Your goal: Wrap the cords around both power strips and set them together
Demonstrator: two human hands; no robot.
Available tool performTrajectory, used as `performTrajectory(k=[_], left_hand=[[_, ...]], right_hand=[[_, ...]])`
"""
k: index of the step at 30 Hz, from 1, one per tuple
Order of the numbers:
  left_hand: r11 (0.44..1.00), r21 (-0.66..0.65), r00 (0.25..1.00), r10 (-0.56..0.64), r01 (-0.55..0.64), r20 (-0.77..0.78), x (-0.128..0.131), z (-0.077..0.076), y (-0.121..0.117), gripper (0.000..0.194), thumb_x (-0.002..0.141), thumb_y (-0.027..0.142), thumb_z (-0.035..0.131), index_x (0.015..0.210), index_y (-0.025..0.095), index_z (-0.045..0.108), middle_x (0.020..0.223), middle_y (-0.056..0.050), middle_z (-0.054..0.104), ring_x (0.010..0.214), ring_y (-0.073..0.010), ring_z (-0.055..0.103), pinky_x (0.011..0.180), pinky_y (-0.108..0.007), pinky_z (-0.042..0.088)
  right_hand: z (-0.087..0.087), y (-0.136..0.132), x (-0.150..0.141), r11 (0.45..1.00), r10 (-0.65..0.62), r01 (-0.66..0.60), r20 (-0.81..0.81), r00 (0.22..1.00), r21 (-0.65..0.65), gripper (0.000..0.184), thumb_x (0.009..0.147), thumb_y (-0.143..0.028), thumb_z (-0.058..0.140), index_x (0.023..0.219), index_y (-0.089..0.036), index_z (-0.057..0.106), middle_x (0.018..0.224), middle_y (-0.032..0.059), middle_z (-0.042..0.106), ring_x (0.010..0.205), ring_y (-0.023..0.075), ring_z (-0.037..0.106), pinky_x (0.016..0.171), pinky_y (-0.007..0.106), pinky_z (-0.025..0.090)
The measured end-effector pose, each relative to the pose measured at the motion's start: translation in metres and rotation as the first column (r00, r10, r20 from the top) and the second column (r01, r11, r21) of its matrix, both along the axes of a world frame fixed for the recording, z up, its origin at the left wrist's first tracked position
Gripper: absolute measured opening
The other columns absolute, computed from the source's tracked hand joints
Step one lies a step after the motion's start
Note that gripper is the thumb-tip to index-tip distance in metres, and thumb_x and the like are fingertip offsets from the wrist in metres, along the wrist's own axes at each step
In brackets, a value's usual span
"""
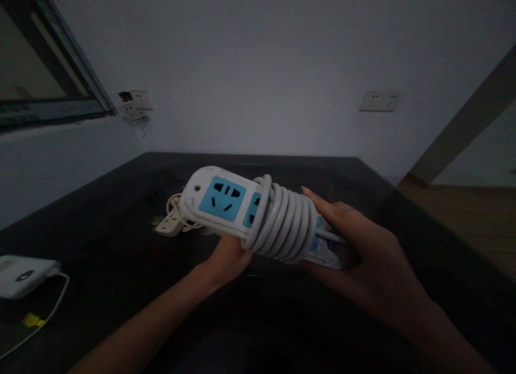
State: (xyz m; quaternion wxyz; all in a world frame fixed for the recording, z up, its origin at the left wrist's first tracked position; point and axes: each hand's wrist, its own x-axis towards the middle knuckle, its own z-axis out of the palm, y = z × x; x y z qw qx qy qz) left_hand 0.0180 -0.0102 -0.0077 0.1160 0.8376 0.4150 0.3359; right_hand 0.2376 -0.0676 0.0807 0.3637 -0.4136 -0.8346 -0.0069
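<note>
A white power strip [189, 202] with blue socket panels is held up in front of me, tilted down toward the right. Its thick grey-white cord [288, 223] is wound in several tight loops around the middle of the body. My right hand [358, 245] grips the right end, thumb and fingers on opposite edges; a ring shows on one finger. My left hand [228, 261] reaches beneath the strip near the left end of the coil. Its fingers are hidden behind the strip, so their hold cannot be made out.
On the dark table [121, 288], a smaller cream power strip [171, 223] with its cord lies behind the held one. At left sits a white device [26, 277] with a cable and yellow tag [33, 320]. Wall sockets [379, 101] are on the far wall; a window [44, 57] is at left.
</note>
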Motion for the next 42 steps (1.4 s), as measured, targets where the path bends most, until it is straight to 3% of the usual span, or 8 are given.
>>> performTrajectory(k=[4,7,11,16,23,35,39,42], left_hand=[[0.993,-0.116,0.999,-0.034,0.036,0.020,0.013,0.009,-0.006,0.012,0.086,0.022,0.049,0.094,0.016,0.057,0.086,-0.007,0.066,0.078,-0.0205,0.063,0.070,-0.033,0.051],[0.976,-0.206,0.998,-0.063,0.068,0.031,0.018,0.012,-0.008,0.026,0.081,0.018,0.057,0.107,0.017,0.053,0.080,-0.002,0.063,0.067,-0.0156,0.060,0.063,-0.028,0.049],[0.977,-0.150,0.989,-0.147,0.151,0.031,0.017,0.010,-0.009,0.065,0.079,0.013,0.058,0.138,0.023,0.033,0.103,-0.006,0.062,0.091,-0.0203,0.060,0.083,-0.037,0.050],[0.962,-0.180,0.978,-0.203,0.206,0.035,0.017,0.012,-0.013,0.076,0.078,0.013,0.060,0.143,0.026,0.024,0.107,-0.006,0.059,0.096,-0.0214,0.058,0.088,-0.039,0.048],[0.953,-0.158,0.959,-0.273,0.259,-0.075,0.021,0.016,-0.020,0.030,0.083,0.013,0.051,0.112,0.020,0.051,0.112,-0.007,0.056,0.100,-0.0184,0.057,0.086,-0.033,0.049],[0.986,0.041,0.882,-0.128,0.164,-0.454,0.020,0.028,-0.026,0.019,0.091,0.027,0.043,0.100,0.018,0.056,0.088,-0.007,0.065,0.081,-0.0219,0.062,0.073,-0.035,0.048],[0.982,-0.010,0.886,-0.172,0.186,-0.430,0.017,0.032,-0.025,0.020,0.090,0.031,0.044,0.098,0.019,0.058,0.086,-0.006,0.064,0.080,-0.0217,0.060,0.072,-0.034,0.046],[0.979,-0.142,0.941,-0.185,0.150,-0.284,0.012,0.034,-0.019,0.019,0.090,0.030,0.044,0.098,0.019,0.056,0.087,-0.005,0.064,0.080,-0.0202,0.059,0.072,-0.033,0.044]], right_hand=[[-0.003,0.008,0.004,0.998,-0.067,0.067,-0.051,0.996,-0.003,0.065,0.080,-0.035,0.062,0.139,-0.017,0.043,0.109,0.0114,0.066,0.095,0.0233,0.064,0.076,0.034,0.055],[-0.007,0.016,0.009,0.990,-0.138,0.138,-0.085,0.987,-0.009,0.066,0.078,-0.037,0.063,0.138,-0.015,0.045,0.116,0.0137,0.065,0.102,0.0262,0.063,0.083,0.039,0.054],[-0.012,0.028,0.014,0.969,-0.246,0.241,-0.128,0.961,-0.048,0.065,0.077,-0.043,0.063,0.135,-0.017,0.049,0.122,0.0127,0.063,0.106,0.0286,0.062,0.089,0.046,0.052],[-0.022,0.042,0.019,0.941,-0.329,0.312,-0.151,0.932,-0.129,0.068,0.075,-0.047,0.064,0.134,-0.018,0.050,0.125,0.0125,0.062,0.108,0.0306,0.062,0.091,0.049,0.050],[-0.031,0.055,0.021,0.862,-0.461,0.456,0.029,0.887,-0.220,0.068,0.076,-0.051,0.058,0.135,-0.017,0.050,0.115,0.0136,0.066,0.099,0.0311,0.065,0.083,0.045,0.051],[-0.053,0.065,0.019,0.798,-0.502,0.579,0.350,0.791,-0.164,0.068,0.079,-0.058,0.050,0.137,-0.021,0.047,0.107,0.0131,0.068,0.085,0.0299,0.065,0.067,0.038,0.047],[-0.060,0.063,0.009,0.814,-0.434,0.553,0.444,0.784,-0.179,0.066,0.082,-0.055,0.048,0.138,-0.021,0.045,0.108,0.0135,0.066,0.079,0.0267,0.065,0.062,0.035,0.046],[-0.061,0.060,0.000,0.817,-0.391,0.542,0.501,0.772,-0.198,0.064,0.082,-0.052,0.050,0.139,-0.022,0.045,0.110,0.0142,0.064,0.078,0.0258,0.066,0.061,0.033,0.045]])
